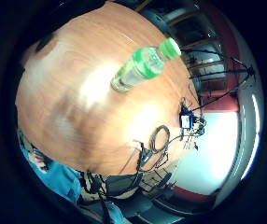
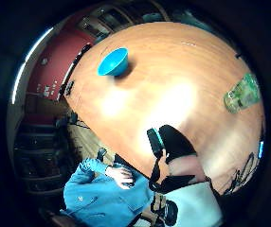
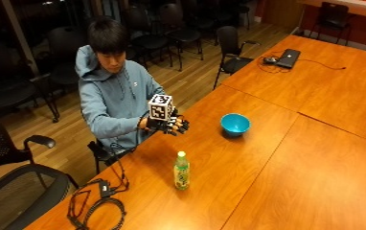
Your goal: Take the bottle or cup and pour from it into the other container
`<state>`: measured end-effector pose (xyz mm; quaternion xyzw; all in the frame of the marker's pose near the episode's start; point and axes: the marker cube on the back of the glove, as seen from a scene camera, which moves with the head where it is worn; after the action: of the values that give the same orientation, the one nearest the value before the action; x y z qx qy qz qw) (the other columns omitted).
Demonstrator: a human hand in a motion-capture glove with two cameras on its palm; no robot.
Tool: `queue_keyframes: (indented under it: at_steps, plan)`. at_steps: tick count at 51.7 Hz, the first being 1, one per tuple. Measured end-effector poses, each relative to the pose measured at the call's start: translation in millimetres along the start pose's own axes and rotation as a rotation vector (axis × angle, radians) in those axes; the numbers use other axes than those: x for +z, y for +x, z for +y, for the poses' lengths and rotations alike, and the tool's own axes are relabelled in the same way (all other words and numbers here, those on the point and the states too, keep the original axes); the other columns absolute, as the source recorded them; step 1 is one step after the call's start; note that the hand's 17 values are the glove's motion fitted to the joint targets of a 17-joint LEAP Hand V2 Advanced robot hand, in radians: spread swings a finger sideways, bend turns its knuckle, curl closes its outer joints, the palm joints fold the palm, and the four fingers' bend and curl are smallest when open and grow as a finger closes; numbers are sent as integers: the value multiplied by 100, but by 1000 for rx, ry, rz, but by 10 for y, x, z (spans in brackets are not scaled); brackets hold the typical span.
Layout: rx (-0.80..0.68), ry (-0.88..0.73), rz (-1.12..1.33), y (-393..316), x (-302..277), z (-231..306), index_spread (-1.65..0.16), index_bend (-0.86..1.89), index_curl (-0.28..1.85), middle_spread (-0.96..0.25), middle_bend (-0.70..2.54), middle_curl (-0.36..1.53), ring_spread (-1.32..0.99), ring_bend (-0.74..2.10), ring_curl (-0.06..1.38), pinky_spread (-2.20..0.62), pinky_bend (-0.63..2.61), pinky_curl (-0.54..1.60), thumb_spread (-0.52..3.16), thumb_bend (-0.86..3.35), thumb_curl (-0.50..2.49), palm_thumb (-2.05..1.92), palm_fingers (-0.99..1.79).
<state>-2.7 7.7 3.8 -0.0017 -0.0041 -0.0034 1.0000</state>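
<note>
A green-capped, green-labelled plastic bottle (image 3: 181,171) stands upright on the wooden table, well apart from an upright blue bowl (image 3: 235,124) farther along it.

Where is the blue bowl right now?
In the outside view the blue bowl sits on the wooden table, apart from everything, beyond the green bottle and off to the side of the gloved right hand raised above the table's edge.

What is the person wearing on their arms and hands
The right hand wears a black glove with black straps. Both arms are covered by the long sleeves of a grey-blue hooded sweatshirt. The other hand cannot be made out in the outside view.
</note>
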Motion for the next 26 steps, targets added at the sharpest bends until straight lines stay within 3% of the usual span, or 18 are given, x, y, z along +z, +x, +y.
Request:
queue_keyframes:
  at_steps: [10,26]
  plan:
    - [66,29,2,468,-54,170,-30,15,12,-4,19,12,7,32,13,20,49,15,76,21,16,51,26]
    - [185,76,3,1294,-20,449,-33,16,19,-4,20,22,8,33,19,25,51,19,92,9,25,61,25]
